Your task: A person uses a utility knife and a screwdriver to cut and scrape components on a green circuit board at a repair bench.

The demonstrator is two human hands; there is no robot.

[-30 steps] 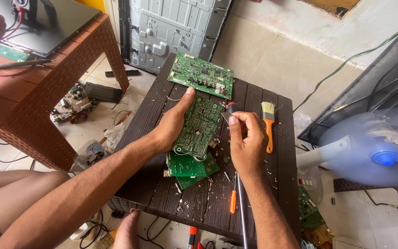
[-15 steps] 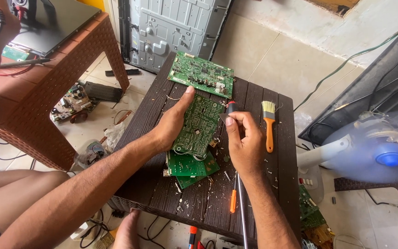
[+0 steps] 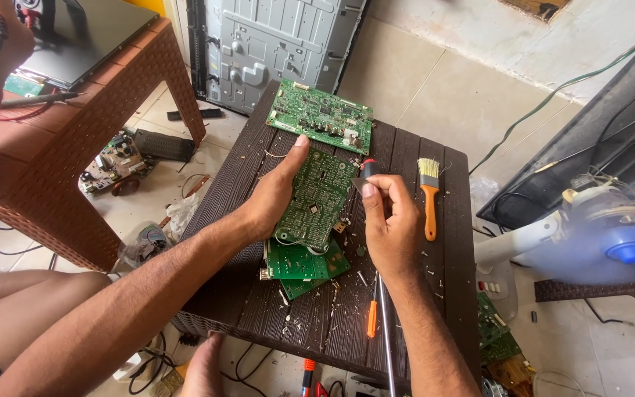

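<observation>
Circuit board (image 3: 319, 197) lies mid-frame on the dark slatted table (image 3: 456, 242), pinned flat by the left hand (image 3: 272, 197) to steady it while the right hand (image 3: 391, 224) pinches a red-tipped tool (image 3: 366, 170) at its edge.

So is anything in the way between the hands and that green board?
No. The left hand already rests on the green circuit board, and the right hand holds a small tool at its edge.
</observation>
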